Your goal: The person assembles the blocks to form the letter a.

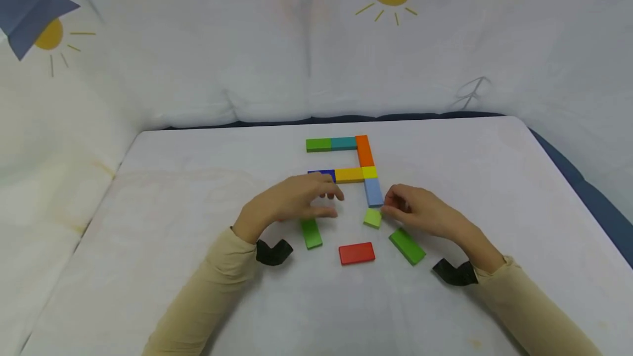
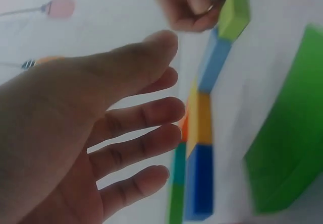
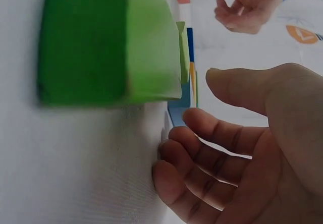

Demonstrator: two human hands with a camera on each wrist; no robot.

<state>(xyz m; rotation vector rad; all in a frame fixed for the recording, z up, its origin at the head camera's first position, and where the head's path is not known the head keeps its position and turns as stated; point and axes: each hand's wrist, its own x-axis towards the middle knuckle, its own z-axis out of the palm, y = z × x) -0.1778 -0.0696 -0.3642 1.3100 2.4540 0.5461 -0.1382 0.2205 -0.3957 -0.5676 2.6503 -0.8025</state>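
Note:
My left hand hovers with spread, loosely bent fingers over the near side of a dark blue block, holding nothing. Partly under its wrist lies a green block. My right hand has relaxed, slightly curled fingers, its fingertips right beside a small yellow-green block. In the right wrist view the space between thumb and fingers holds nothing. Just beyond the yellow-green block, a light blue block continues a line with a yellow block and an orange block.
A yellow-orange block joins the dark blue one to the line. At the far end sit a teal block and a green block. Nearer me lie a red block and another green block on the white table.

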